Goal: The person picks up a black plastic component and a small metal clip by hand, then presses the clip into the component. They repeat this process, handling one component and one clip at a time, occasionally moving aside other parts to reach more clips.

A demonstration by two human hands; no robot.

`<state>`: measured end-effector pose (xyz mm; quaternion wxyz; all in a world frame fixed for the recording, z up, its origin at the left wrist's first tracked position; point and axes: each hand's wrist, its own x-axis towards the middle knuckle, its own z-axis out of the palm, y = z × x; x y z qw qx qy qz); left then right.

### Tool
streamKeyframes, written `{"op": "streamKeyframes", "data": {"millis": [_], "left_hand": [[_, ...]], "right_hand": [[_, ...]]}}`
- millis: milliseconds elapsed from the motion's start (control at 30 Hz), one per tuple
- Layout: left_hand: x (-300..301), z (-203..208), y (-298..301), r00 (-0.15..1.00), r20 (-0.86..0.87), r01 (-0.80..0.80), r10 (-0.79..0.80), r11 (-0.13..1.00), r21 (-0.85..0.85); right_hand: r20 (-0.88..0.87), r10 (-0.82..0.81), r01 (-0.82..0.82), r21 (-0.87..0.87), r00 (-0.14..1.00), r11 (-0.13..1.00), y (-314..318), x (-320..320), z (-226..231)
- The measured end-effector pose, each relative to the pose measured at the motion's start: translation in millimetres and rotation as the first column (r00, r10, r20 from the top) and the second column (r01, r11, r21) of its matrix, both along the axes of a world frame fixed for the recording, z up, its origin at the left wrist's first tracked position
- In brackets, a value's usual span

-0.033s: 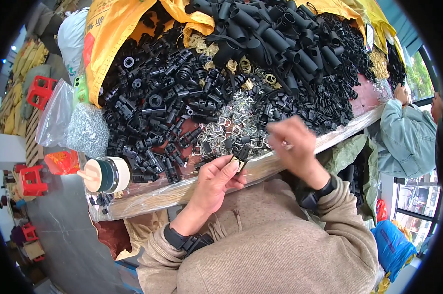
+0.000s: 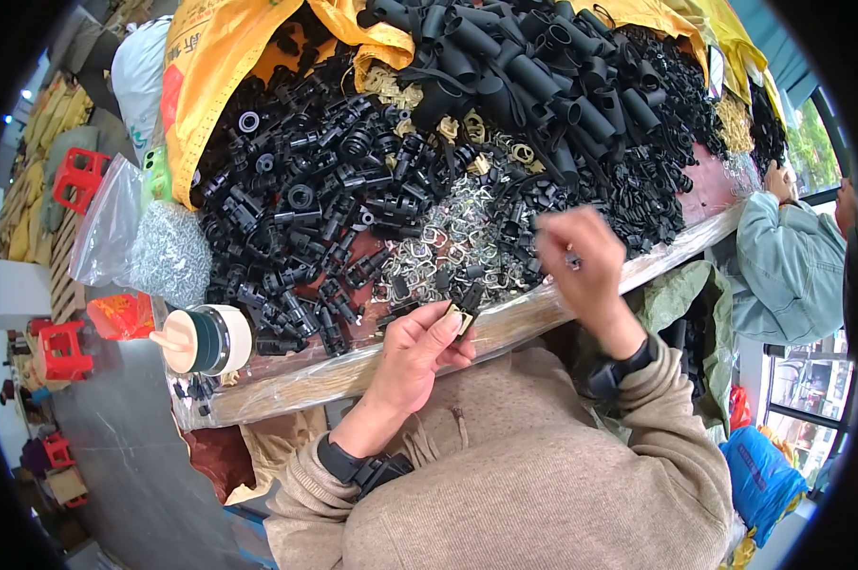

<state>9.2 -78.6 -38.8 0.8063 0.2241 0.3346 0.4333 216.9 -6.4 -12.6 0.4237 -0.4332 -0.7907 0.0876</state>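
Over the near edge of the table, my left hand (image 2: 417, 353) is closed, pinching a small black plastic part with a pale, brass-coloured piece (image 2: 462, 319) between thumb and fingers. My right hand (image 2: 581, 258) hovers to its right, above the near edge of the heap. Its fingers are curled together, and a small shiny metal bit shows near them; I cannot make out what it is. Just beyond my left hand lies a pile of small silvery metal loops (image 2: 448, 245). Small black pieces (image 2: 543, 204) lie behind my right hand.
Black cylindrical assemblies (image 2: 301, 195) cover the left of the table, dark tubes (image 2: 533, 76) the back. A lidded cup (image 2: 206, 339) and a bag of small silvery pieces (image 2: 169, 252) stand left. Plastic film wraps the table edge (image 2: 305, 388). A person's sleeve (image 2: 785, 271) is at right.
My right hand has shifted a little to the right and away from the left hand, its fingers still curled. My left hand and the black part in it have stayed put.
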Motion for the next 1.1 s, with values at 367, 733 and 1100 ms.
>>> {"op": "streamKeyframes", "data": {"millis": [367, 733, 1100], "left_hand": [[-13.6, 14.1, -7.3, 1.0, -0.026, -0.015, 0.014, 1.0, -0.006], [-51.8, 13.1, -10.1, 0.999, -0.024, -0.04, 0.041, 0.999, 0.021], [-51.5, 25.9, -14.0, 0.999, -0.032, 0.034, -0.034, 0.999, 0.013]], "right_hand": [[0.466, -0.365, 0.448, -0.077, 0.806, 0.891, 75.5, 35.3, -19.5], [-0.297, 0.055, -0.176, -0.398, 0.953, 0.9, 7.5, -12.1, 36.8], [-0.276, 0.451, -0.519, -0.27, 0.849, 0.811, -42.7, -57.1, 18.3]]}}
